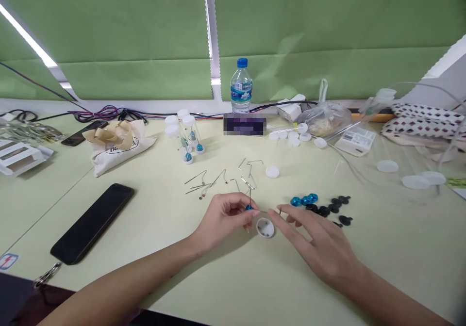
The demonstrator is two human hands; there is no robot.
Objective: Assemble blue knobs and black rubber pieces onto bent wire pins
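My left hand (227, 214) pinches a small blue metallic part (249, 208) between thumb and fingertips. A thin bent metal rod (250, 195) rises upright from that part. The fingers of my right hand (315, 236) are around a thin L-shaped hex key (280, 210), whose long end points at the blue part; whether it sits in the part is too small to tell. Just below the fingertips lies a white round cap (265, 228) with several tiny dark pieces in it. Several loose bent metal rods (204, 185) lie beyond my left hand.
Blue parts (304, 200) and black discs with stubs (329, 206) lie right of centre. Clear tubes with white caps (185, 137) stand back left. A water bottle (241, 86), plastic bag (324, 120) and cables line the back. A phone (92, 224) and cloth pouch (120, 144) lie left.
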